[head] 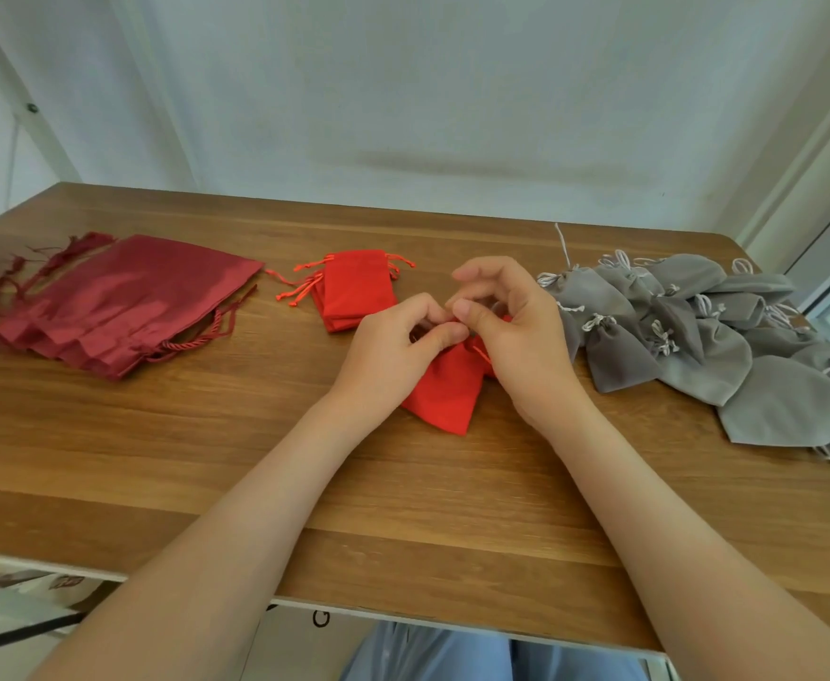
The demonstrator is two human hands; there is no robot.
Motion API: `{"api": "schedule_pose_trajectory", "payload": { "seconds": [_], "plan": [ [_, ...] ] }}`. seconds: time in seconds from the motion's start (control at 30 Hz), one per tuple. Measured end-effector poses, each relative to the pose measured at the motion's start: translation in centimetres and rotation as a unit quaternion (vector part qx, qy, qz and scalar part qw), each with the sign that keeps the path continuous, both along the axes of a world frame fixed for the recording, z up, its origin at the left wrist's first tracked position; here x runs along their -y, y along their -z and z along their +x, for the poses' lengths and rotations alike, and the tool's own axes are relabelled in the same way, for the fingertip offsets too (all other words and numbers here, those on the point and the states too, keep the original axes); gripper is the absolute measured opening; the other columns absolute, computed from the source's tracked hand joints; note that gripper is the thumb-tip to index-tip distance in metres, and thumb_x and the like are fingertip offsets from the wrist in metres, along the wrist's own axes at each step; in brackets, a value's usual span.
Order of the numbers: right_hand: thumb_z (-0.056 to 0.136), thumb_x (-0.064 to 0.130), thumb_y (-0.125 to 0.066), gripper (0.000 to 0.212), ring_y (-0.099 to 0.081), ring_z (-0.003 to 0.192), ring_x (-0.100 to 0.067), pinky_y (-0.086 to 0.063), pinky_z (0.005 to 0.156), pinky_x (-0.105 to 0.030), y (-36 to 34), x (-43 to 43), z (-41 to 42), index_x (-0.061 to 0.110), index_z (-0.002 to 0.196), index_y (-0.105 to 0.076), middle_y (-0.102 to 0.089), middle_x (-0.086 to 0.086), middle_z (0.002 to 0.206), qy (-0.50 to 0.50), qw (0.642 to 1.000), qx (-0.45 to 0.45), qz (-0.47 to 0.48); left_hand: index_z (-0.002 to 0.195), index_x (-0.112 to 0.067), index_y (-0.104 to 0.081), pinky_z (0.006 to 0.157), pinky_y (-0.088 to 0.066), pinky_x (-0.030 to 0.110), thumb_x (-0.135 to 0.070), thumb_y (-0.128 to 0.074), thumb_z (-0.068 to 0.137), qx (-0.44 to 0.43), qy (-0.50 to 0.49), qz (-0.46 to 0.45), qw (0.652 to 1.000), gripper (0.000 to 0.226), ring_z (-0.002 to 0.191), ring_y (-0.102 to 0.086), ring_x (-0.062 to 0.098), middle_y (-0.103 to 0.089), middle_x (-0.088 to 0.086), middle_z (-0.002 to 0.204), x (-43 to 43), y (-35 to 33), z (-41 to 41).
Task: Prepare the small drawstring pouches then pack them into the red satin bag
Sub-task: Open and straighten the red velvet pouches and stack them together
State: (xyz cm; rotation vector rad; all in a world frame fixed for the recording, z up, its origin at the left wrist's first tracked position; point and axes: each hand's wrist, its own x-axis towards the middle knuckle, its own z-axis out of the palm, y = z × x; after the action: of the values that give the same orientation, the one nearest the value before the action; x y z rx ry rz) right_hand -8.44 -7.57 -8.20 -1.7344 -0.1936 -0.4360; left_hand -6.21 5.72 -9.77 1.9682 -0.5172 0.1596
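A small bright red drawstring pouch lies on the wooden table in the middle. My left hand and my right hand meet over its top end, and each pinches the pouch's orange-red cord between thumb and fingers. The pouch's mouth is hidden under my fingers. A short stack of flat red pouches sits just behind my left hand. The dark red satin bags lie stacked at the far left, with their cords trailing.
A heap of grey drawstring pouches with white cords covers the table's right side, reaching its right edge. A white wall rises behind the table. The near table edge runs across below my forearms.
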Motion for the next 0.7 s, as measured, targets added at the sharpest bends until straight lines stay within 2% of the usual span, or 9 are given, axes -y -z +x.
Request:
{"api": "schedule_pose_trajectory", "payload": {
  "seconds": [0.07,0.17,0.23,0.33,0.43,0.5,0.57,0.63,0.7],
  "plan": [
    [0.085,-0.005,-0.060,0.030,-0.062,0.079,-0.025,-0.047,0.077,-0.034,0.1,0.0,0.0,0.024,0.092,-0.060,-0.071,-0.009,0.080,-0.012,1.000,-0.005,0.018,0.074,-0.016,-0.062,0.063,-0.037,0.018,-0.026,-0.064,0.089,0.004,-0.005,0.005,1.000,0.018,0.066,-0.052,0.002,-0.060,-0.009,0.067,0.0,0.1,0.0],
    [0.085,-0.005,-0.061,0.029,-0.063,0.081,-0.020,-0.049,0.080,-0.037,0.0,0.0,0.0,0.023,0.093,-0.062,-0.072,-0.008,0.083,-0.021,0.999,-0.009,0.032,0.078,-0.014,-0.063,0.066,-0.037,0.022,-0.026,-0.059,0.093,0.074,-0.035,0.051,0.995,0.019,0.072,-0.053,0.010,-0.062,-0.008,0.071,0.0,0.4,0.2],
    [0.086,-0.006,-0.059,0.032,-0.061,0.080,-0.008,-0.049,0.076,-0.027,0.0,0.0,0.0,0.022,0.102,-0.061,-0.071,-0.004,0.090,-0.026,1.000,0.000,0.008,0.079,-0.015,-0.063,0.066,-0.035,0.021,-0.023,-0.058,0.093,0.128,-0.076,0.071,0.986,0.017,0.074,-0.052,0.014,-0.063,-0.005,0.074,0.0,0.5,0.2],
    [0.087,0.001,-0.062,0.041,-0.058,0.085,0.004,-0.044,0.072,-0.011,0.5,-0.2,0.3,0.023,0.120,-0.052,-0.062,0.008,0.100,-0.026,0.997,-0.017,-0.071,0.080,-0.012,-0.063,0.067,-0.036,0.026,-0.023,-0.055,0.093,0.139,-0.131,0.046,0.981,0.019,0.074,-0.052,0.016,-0.062,-0.002,0.073,-0.3,0.5,0.5],
    [0.091,0.011,-0.061,0.023,-0.058,0.073,0.006,-0.046,0.069,-0.014,1.2,-0.3,0.6,0.020,0.112,-0.057,-0.064,0.008,0.087,-0.011,0.990,-0.074,-0.118,0.085,-0.013,-0.068,0.075,-0.042,0.030,-0.027,-0.051,0.094,0.125,-0.162,0.011,0.979,0.023,0.082,-0.058,0.016,-0.066,-0.003,0.081,-0.5,0.5,0.6],
    [0.091,0.007,-0.058,0.008,-0.055,0.060,0.002,-0.047,0.066,-0.022,1.5,-0.1,0.8,0.014,0.093,-0.062,-0.062,0.004,0.070,-0.004,0.988,-0.073,-0.135,0.090,-0.018,-0.071,0.081,-0.042,0.022,-0.024,-0.054,0.094,0.101,-0.166,-0.020,0.981,0.019,0.088,-0.058,0.011,-0.066,-0.006,0.088,-0.5,0.3,0.7],
    [0.090,0.004,-0.057,0.011,-0.052,0.054,-0.001,-0.046,0.061,-0.023,1.6,0.1,0.9,0.009,0.082,-0.060,-0.058,0.003,0.061,0.003,0.989,-0.067,-0.134,0.091,-0.024,-0.072,0.086,-0.041,0.017,-0.021,-0.056,0.094,0.031,-0.130,-0.096,0.986,0.017,0.094,-0.057,0.005,-0.064,-0.006,0.096,-0.4,-0.1,0.7],
    [0.090,0.005,-0.058,0.013,-0.050,0.052,-0.002,-0.043,0.056,-0.018,1.5,0.2,0.9,0.010,0.078,-0.059,-0.057,0.002,0.059,0.012,0.988,-0.069,-0.136,0.089,-0.026,-0.073,0.092,-0.042,0.025,-0.018,-0.058,0.093,-0.070,-0.071,-0.215,0.972,0.017,0.096,-0.058,0.008,-0.064,-0.004,0.096,-0.2,-0.6,0.5],
    [0.090,0.010,-0.059,0.014,-0.049,0.052,-0.004,-0.042,0.055,-0.020,1.4,0.4,1.0,0.013,0.076,-0.059,-0.055,0.004,0.058,0.027,0.986,-0.077,-0.144,0.087,-0.020,-0.073,0.087,-0.044,0.033,-0.017,-0.057,0.093,-0.151,-0.013,-0.299,0.942,0.017,0.090,-0.058,0.015,-0.066,-0.003,0.088,-0.2,-1.0,0.2]
  ]
}}
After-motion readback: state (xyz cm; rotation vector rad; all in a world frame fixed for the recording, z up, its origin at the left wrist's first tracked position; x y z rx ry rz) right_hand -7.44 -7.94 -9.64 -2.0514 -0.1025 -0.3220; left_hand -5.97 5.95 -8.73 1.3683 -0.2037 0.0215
